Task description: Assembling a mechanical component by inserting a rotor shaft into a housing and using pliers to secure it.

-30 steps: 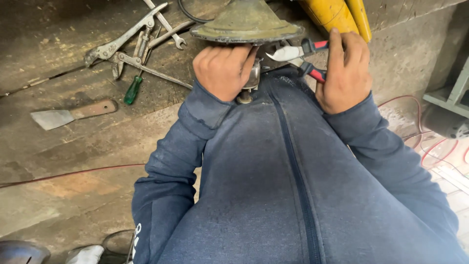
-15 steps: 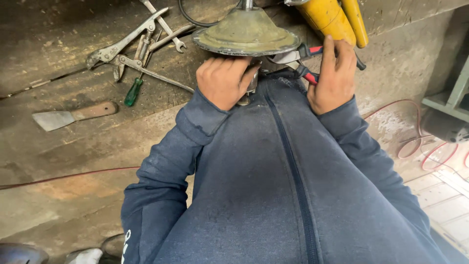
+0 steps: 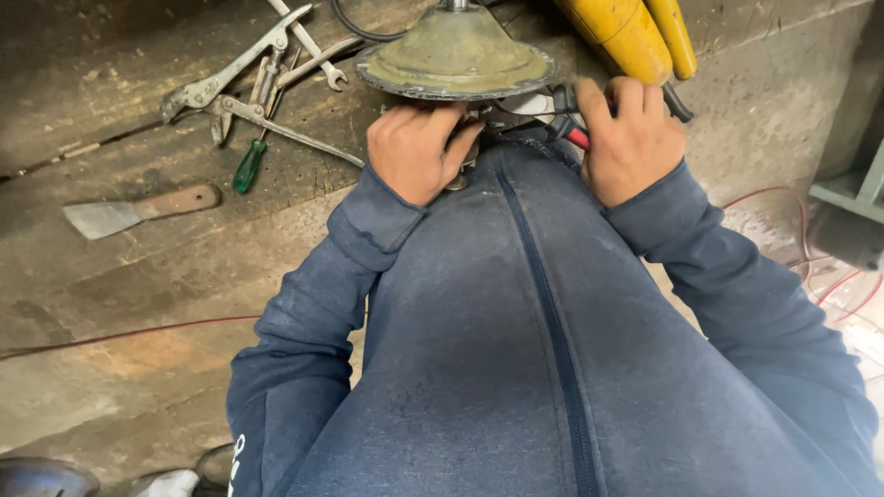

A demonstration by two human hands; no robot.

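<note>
A round, dirty metal disc (image 3: 455, 57) on a short shaft stands at the near edge of a worn wooden workbench (image 3: 138, 276). My left hand (image 3: 419, 147) is tucked under the disc's near rim, fingers curled on a small metal part beneath it; what exactly it grips is hidden. My right hand (image 3: 628, 136) is closed around the red-and-black handles of pliers (image 3: 564, 112), whose jaws reach under the disc toward my left hand. My dark blue zipped jacket (image 3: 552, 350) fills the lower frame.
On the bench at the upper left lie locking pliers (image 3: 238, 87), wrenches (image 3: 308, 41), a green-handled screwdriver (image 3: 249, 166) and a wooden-handled scraper (image 3: 138, 212). A yellow tool body (image 3: 635, 32) lies at the top right. Thin red wires (image 3: 829, 276) trail on the right.
Both hands have shifted slightly downward in view with the disc, as the camera tilted. The right hand keeps hold of the pliers and the left stays under the disc.
</note>
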